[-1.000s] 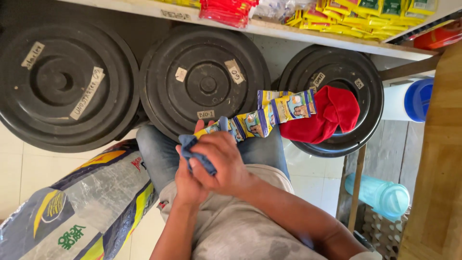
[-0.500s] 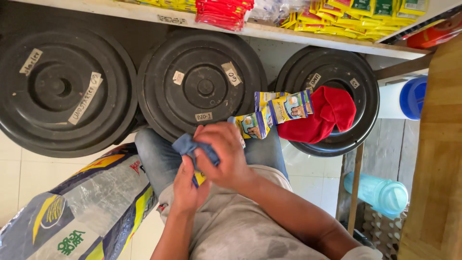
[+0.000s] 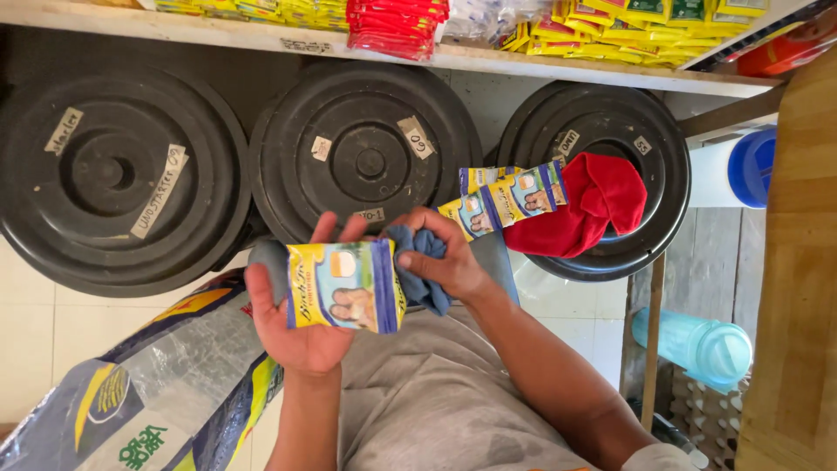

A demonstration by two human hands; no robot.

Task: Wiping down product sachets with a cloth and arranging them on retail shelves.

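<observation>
My left hand [image 3: 296, 327] lies palm up and holds a yellow and blue sachet [image 3: 344, 285] flat across its fingers. My right hand [image 3: 445, 257] is closed on a crumpled blue cloth [image 3: 417, 275] and presses it against the sachet's right edge. Just behind my right hand, a strip of similar yellow and blue sachets [image 3: 510, 194] hangs beside a red cloth [image 3: 588, 205] that lies on the right black lid [image 3: 649, 148]. My lap in grey clothing fills the lower middle.
Three round black bin lids with paper labels, the left lid [image 3: 113, 174], the middle lid [image 3: 366, 157] and the right one, stand under a shelf [image 3: 261, 37] of packets. A printed sack [image 3: 157, 392] lies at lower left. A blue-capped jar [image 3: 750, 166] and a teal bottle [image 3: 697, 344] are at right by wood.
My left hand has turned palm up and brought a single sachet into full view. My right hand with the blue cloth has shifted to the sachet's right side.
</observation>
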